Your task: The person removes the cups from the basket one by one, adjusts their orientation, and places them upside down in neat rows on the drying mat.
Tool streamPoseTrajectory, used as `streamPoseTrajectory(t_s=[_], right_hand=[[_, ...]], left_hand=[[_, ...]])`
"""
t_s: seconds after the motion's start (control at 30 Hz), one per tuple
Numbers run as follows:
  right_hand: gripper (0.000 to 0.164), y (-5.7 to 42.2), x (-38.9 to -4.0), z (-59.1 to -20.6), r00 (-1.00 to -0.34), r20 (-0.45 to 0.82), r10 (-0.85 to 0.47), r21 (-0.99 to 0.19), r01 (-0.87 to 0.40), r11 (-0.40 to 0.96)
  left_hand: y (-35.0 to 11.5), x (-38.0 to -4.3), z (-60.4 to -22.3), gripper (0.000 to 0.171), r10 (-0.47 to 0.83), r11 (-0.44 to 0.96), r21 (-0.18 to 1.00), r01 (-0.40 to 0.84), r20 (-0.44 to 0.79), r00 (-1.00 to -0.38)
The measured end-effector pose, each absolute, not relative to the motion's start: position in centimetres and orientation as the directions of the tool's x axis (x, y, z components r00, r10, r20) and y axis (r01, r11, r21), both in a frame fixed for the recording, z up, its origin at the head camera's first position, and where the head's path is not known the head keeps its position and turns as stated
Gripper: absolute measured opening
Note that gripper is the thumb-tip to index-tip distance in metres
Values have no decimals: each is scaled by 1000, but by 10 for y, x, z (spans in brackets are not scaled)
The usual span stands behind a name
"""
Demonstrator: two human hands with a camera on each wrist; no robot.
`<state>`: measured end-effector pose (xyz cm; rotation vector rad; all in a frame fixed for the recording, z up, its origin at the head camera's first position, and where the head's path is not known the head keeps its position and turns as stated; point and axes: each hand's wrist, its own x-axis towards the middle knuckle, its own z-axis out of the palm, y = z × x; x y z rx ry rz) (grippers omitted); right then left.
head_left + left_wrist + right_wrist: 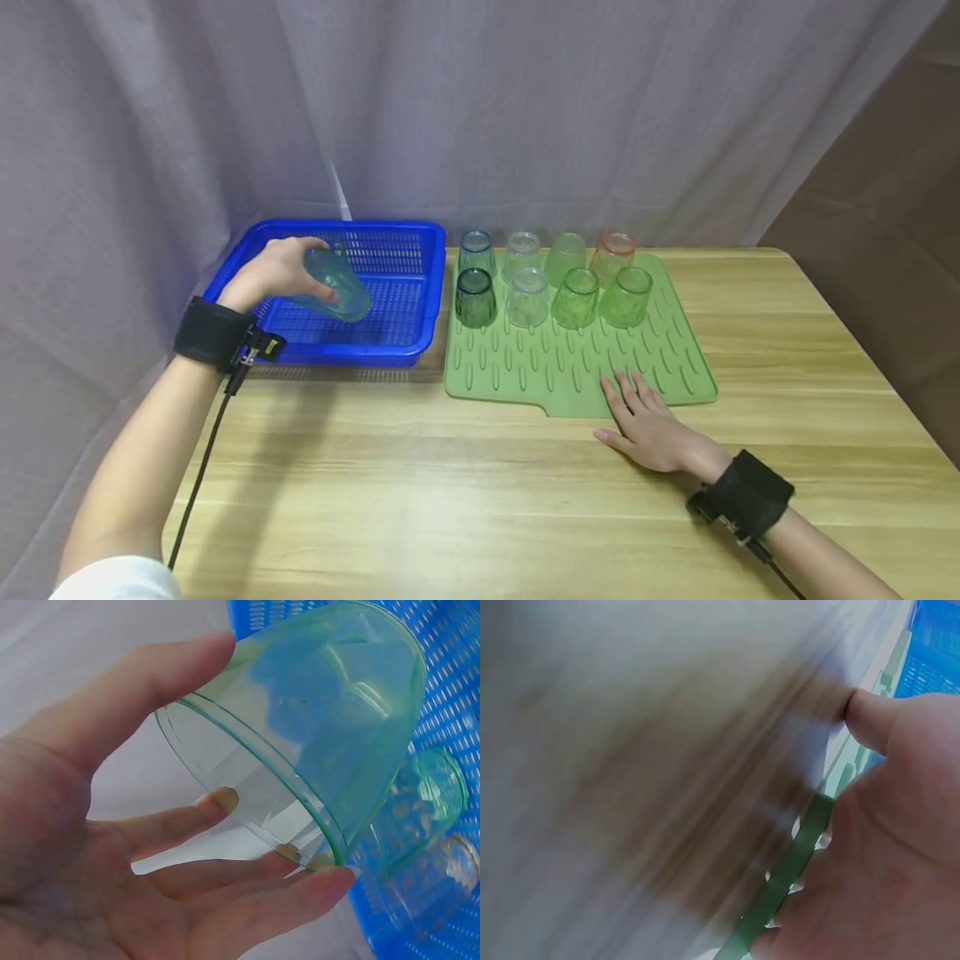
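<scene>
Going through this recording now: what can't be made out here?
What the blue basket holds in all: head view, the left hand and held glass cover part; left wrist view, the frame edge cuts it off.
Lower parts of back-row glasses: head view, behind front-row glasses.
Tabletop grain: right wrist view, blurred.

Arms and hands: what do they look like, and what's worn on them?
The left hand and right hand are human and wear no gloves. A wide black band wraps each wrist, with a small dark camera and a thin black cable. A white sleeve shows on the left arm; none shows on the right.
</scene>
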<state>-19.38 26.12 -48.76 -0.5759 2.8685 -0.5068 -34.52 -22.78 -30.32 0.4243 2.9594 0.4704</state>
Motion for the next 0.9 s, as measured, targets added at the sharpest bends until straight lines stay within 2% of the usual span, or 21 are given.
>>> streamPoseTrajectory(t_s=[0.23,0.5,0.7,0.9], right_hand=[[80,259,-190,-486,-912,-82,-401,-354,-350,867],[80,257,-190,-484,-915,-132,-381,-338,-320,885],[80,257,-190,-485,-916,-109,-386,-362,-325,873],[79,256,-190,-481,-918,-137,-373,-337,-311,889]], left_hand=[[-219,-340,-303,89,300,888,393,238,-103,-948],[-212,-336,-304,87,307,877,412,247,-84,-948],[-211,-334,-305,89,306,864,442,240,-83,-948],[-211,-333,-305,89,300,853,470,229,-81,-951]])
